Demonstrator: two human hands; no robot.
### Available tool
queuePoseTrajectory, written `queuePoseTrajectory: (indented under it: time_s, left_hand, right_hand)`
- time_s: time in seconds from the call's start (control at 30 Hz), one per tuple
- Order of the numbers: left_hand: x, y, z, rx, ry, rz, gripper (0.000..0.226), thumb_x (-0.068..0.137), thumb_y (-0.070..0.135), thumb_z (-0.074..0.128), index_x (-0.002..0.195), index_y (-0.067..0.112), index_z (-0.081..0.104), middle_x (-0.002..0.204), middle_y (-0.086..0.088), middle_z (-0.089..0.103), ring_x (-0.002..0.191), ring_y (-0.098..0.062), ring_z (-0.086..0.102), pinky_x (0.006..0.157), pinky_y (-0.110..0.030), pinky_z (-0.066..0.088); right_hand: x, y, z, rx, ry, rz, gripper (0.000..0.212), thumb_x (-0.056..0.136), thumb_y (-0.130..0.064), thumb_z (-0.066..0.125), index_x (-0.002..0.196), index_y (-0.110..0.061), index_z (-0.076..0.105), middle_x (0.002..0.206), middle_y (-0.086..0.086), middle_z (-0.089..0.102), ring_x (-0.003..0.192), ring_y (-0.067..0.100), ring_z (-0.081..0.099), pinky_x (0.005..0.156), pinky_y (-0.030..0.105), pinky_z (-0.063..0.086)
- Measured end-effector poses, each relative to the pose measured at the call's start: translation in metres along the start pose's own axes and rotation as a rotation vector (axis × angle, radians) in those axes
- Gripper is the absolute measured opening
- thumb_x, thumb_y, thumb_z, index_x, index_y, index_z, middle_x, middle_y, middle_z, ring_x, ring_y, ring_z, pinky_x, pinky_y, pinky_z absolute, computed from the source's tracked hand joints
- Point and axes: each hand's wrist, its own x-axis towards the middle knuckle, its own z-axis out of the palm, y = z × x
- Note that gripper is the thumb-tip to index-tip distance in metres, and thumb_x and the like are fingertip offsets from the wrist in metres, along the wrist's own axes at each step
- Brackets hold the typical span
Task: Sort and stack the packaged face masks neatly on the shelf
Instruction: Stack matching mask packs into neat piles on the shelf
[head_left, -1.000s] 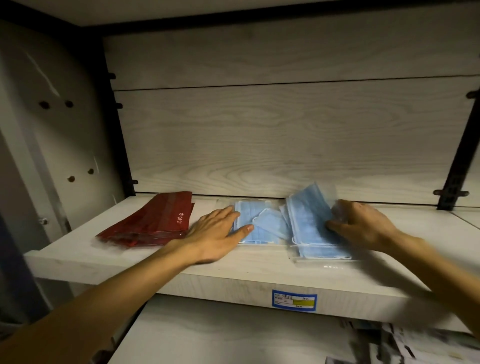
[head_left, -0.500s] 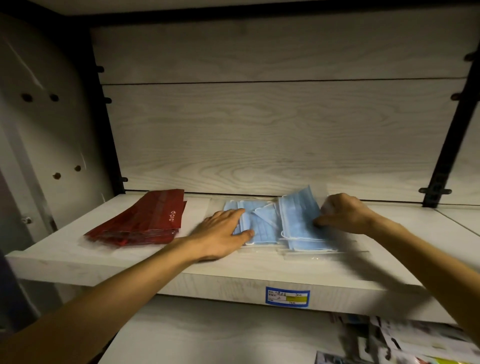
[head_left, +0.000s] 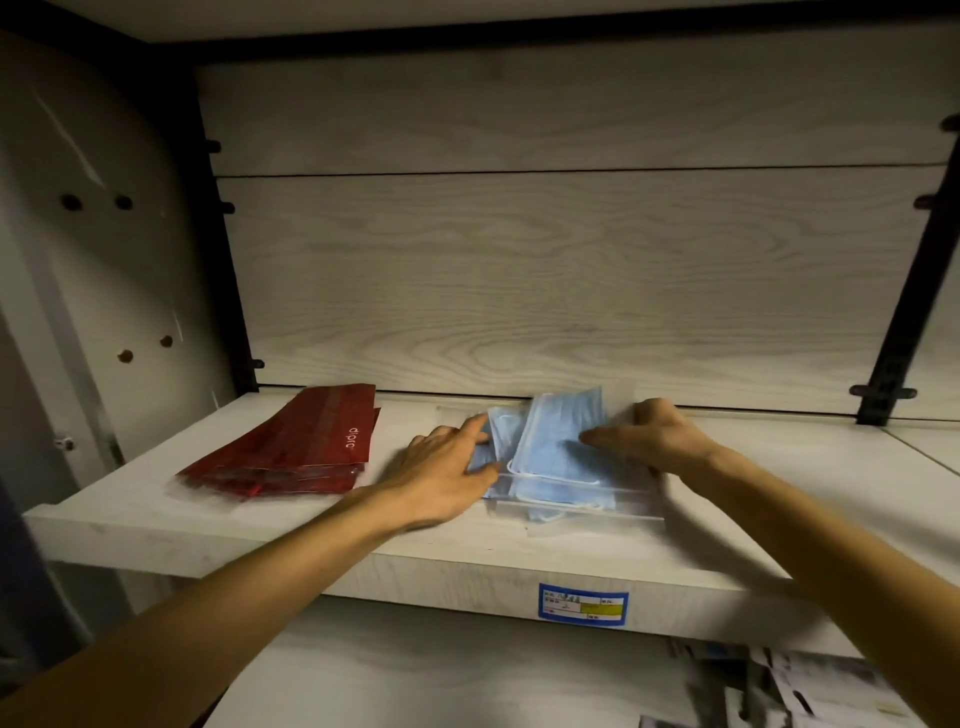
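While both hands press flat, unclenched, the blue masks (head_left: 558, 452) between left hand (head_left: 447, 467) and right hand (head_left: 649, 436) run front-to-back; red packs (head_left: 306, 441) lie beyond the left hand.

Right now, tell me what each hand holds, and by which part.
Neither grips anything. The left hand presses flat on the left edge of the blue mask packets; the right hand rests on their right side.

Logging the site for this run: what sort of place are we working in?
Probably a shop or stockroom. The wood-grain shelf carries a blue price-style label on its front edge, and packaged goods lie in piles: red packs and blue face masks.
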Motion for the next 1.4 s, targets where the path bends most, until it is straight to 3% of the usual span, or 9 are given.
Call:
queuePoseTrajectory:
  time_s: [0.3, 0.57, 0.7, 0.8, 0.93, 1.0, 1.1, 1.23, 1.4]
  left_hand:
    - [-0.003, -0.002, 0.003, 0.041, 0.0, -0.116, 0.077, 0.096, 0.062, 0.044, 0.153, 0.012, 0.033, 0.156, -0.008, 0.04, 0.142, -0.026, 0.037, 0.11, -0.039, 0.037]
    - [-0.007, -0.007, -0.008, -0.005, -0.029, -0.232, 0.094, 0.081, 0.084, 0.043, 0.146, 0.016, 0.04, 0.146, -0.007, 0.049, 0.133, -0.028, 0.047, 0.098, -0.04, 0.045]
    - [-0.002, -0.008, -0.019, 0.021, -0.149, -0.095, 0.057, 0.097, 0.061, 0.045, 0.147, 0.032, 0.046, 0.161, -0.001, 0.032, 0.151, -0.028, 0.021, 0.118, -0.048, 0.027]
    - [0.012, 0.0, -0.034, -0.01, -0.342, -0.042, 0.052, 0.101, 0.038, 0.051, 0.152, 0.037, 0.038, 0.167, -0.008, 0.015, 0.153, -0.028, 0.011, 0.121, -0.044, 0.014]
    - [0.028, 0.013, -0.044, -0.081, -0.416, 0.033, 0.066, 0.094, 0.004, 0.053, 0.151, 0.036, 0.043, 0.168, -0.004, 0.011, 0.154, -0.026, 0.012, 0.123, -0.042, 0.013]
    - [0.034, 0.016, -0.042, -0.006, -0.248, 0.079, 0.067, 0.09, -0.002, 0.053, 0.148, 0.031, 0.048, 0.164, -0.005, 0.025, 0.152, -0.026, 0.022, 0.123, -0.037, 0.02]
    - [0.032, 0.016, -0.03, 0.143, 0.075, 0.096, 0.044, 0.097, 0.025, 0.057, 0.141, 0.026, 0.055, 0.149, -0.002, 0.05, 0.136, -0.024, 0.044, 0.107, -0.033, 0.039]
    - [0.019, 0.015, -0.015, 0.154, -0.076, 0.134, 0.071, 0.086, 0.079, 0.046, 0.137, 0.031, 0.054, 0.142, 0.008, 0.053, 0.123, -0.016, 0.049, 0.097, -0.038, 0.045]
    - [0.017, 0.015, -0.017, -0.148, -0.278, 0.275, 0.057, 0.096, 0.048, 0.062, 0.148, 0.032, 0.046, 0.147, 0.012, 0.047, 0.132, -0.008, 0.046, 0.112, -0.03, 0.04]
  right_hand:
    - [0.012, -0.02, 0.011, 0.218, 0.0, 0.16, 0.024, 0.072, -0.015, 0.088, 0.08, 0.0, 0.072, 0.059, 0.008, 0.069, 0.041, 0.014, 0.061, 0.039, 0.019, 0.045]
    - [0.003, -0.017, -0.005, 0.298, -0.191, 0.308, 0.037, 0.081, -0.016, 0.077, 0.111, 0.004, 0.071, 0.109, 0.024, 0.066, 0.098, 0.039, 0.055, 0.094, 0.046, 0.046]
    - [-0.002, -0.004, -0.036, 0.301, -0.164, 0.187, 0.014, 0.075, -0.013, 0.078, 0.083, -0.002, 0.079, 0.094, 0.02, 0.072, 0.08, 0.03, 0.065, 0.08, 0.039, 0.054]
    - [-0.004, 0.002, -0.063, 0.275, -0.125, 0.084, 0.009, 0.082, -0.01, 0.075, 0.081, -0.002, 0.071, 0.067, 0.008, 0.072, 0.053, 0.016, 0.067, 0.045, 0.025, 0.054]
    - [-0.004, -0.002, -0.095, 0.18, -0.105, -0.011, 0.029, 0.081, -0.002, 0.07, 0.108, 0.008, 0.07, 0.105, 0.024, 0.073, 0.095, 0.039, 0.071, 0.082, 0.041, 0.06]
    - [-0.006, -0.011, -0.111, 0.031, -0.106, -0.019, 0.024, 0.079, -0.005, 0.075, 0.102, 0.001, 0.074, 0.101, 0.019, 0.076, 0.091, 0.033, 0.074, 0.075, 0.034, 0.063]
    - [-0.006, -0.022, -0.121, -0.107, -0.106, -0.009, 0.028, 0.075, -0.016, 0.082, 0.102, -0.012, 0.074, 0.096, 0.009, 0.078, 0.084, 0.021, 0.075, 0.07, 0.026, 0.061]
    - [0.0, -0.023, -0.112, -0.139, -0.112, -0.001, 0.031, 0.072, -0.013, 0.084, 0.101, -0.016, 0.073, 0.099, 0.008, 0.077, 0.085, 0.019, 0.075, 0.078, 0.029, 0.061]
    - [0.002, -0.021, -0.093, -0.147, -0.222, -0.029, 0.025, 0.082, -0.01, 0.075, 0.106, -0.005, 0.074, 0.106, 0.015, 0.075, 0.101, 0.034, 0.071, 0.102, 0.05, 0.051]
